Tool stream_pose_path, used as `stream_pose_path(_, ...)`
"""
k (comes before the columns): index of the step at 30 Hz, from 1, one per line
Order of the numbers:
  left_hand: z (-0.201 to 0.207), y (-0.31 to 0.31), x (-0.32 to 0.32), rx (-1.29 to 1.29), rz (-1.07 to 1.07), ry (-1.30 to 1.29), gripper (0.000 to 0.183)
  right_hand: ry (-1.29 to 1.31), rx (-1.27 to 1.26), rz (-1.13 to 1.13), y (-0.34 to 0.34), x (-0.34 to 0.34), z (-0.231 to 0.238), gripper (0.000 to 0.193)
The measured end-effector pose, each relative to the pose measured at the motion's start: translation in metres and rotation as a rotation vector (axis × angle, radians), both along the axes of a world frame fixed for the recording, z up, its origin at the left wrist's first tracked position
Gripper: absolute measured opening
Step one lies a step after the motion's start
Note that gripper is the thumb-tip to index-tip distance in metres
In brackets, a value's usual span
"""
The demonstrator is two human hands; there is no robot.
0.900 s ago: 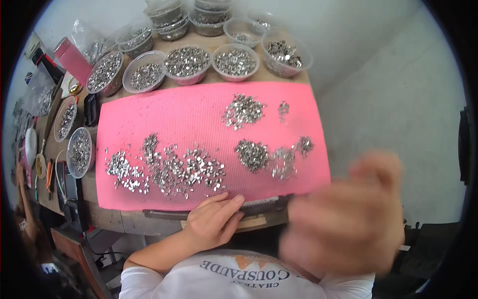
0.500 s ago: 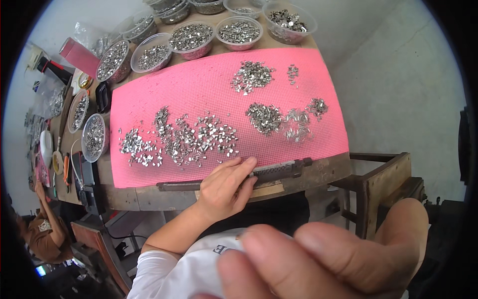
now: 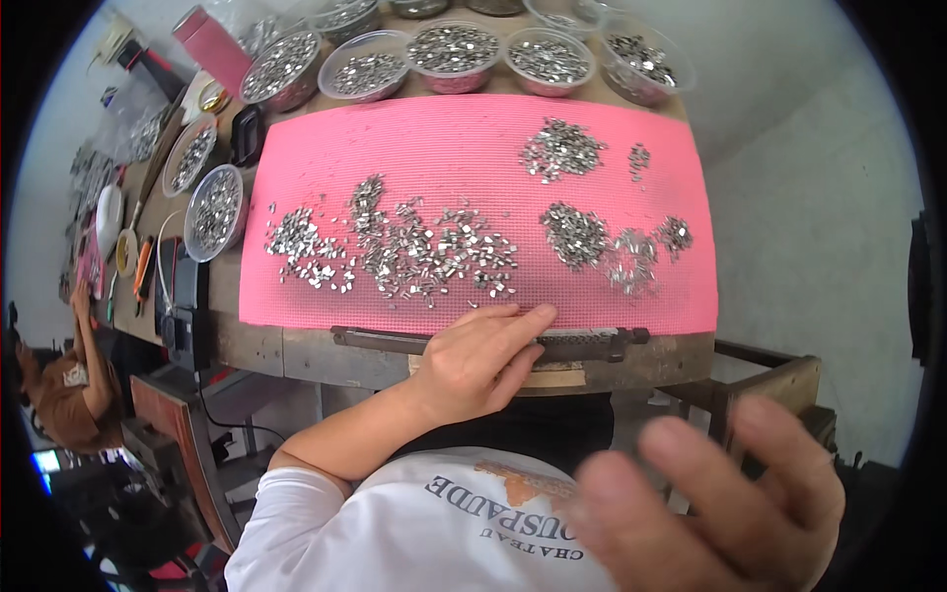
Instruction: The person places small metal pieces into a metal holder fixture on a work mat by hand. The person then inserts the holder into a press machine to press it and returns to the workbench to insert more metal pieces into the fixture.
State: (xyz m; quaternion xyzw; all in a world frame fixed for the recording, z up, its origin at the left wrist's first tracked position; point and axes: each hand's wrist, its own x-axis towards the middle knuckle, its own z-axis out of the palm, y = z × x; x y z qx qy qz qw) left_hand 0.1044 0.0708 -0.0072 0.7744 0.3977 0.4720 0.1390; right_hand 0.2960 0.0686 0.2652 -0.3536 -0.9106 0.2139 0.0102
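My left hand (image 3: 481, 360) rests at the front edge of the pink mat (image 3: 434, 138), palm down. Its fingers lie stretched across a long dark ribbed bar (image 3: 582, 343) that runs along the mat's near edge; nothing shows in its grasp. Raised close to the camera at the lower right, my right hand (image 3: 710, 503) is blurred, fingers apart and nothing visible in them. Small silvery metal pieces lie on the mat: a broad scatter (image 3: 434, 247) at the left, and at the right a far pile (image 3: 562, 151), a nearer pile (image 3: 574, 235) and smaller clusters.
Clear plastic tubs (image 3: 454, 49) of silvery pieces line the mat's far side, with more tubs (image 3: 215, 212) at its left. A pink box (image 3: 212, 49), a black tray (image 3: 248, 136) and hand tools stand left. Another person (image 3: 79, 395) sits far left; a wooden frame (image 3: 769, 385) is right.
The view has shifted, so the mat appears farther right and higher. My right hand has moved rightward and its fingers have spread. My left hand stays at the mat's edge.
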Motion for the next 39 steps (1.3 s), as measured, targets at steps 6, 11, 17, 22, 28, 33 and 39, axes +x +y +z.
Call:
stream_pose_path(6,0.008,0.002,-0.031,-0.355,-0.069,-0.276,0.051,-0.216,-0.016,0.264,-0.003,0.027,0.002,0.028)
stream_pose_path(11,0.040,0.046,-0.053,-0.202,0.037,0.078,0.028,0.175,0.336,-0.208,0.044,0.048,-0.115,0.025)
stream_pose_path(17,0.037,0.136,-0.071,-0.461,0.184,0.238,0.024,0.317,0.301,-0.417,0.096,0.087,-0.186,0.013)
stream_pose_path(22,0.030,0.170,-0.064,-0.658,0.270,0.217,0.023,0.424,0.186,-0.497,0.130,0.086,-0.215,0.010)
stream_pose_path(28,0.020,0.175,-0.064,-0.565,0.284,0.320,0.021,0.495,0.147,-0.499,0.157,0.072,-0.233,0.011)
stream_pose_path(33,0.020,0.178,-0.063,-0.616,0.291,0.296,0.021,0.492,0.127,-0.440,0.176,0.057,-0.243,0.012)
stream_pose_path(39,0.019,0.180,-0.063,-0.638,0.303,0.339,0.023,0.438,0.325,-0.375,0.190,0.041,-0.256,0.009)
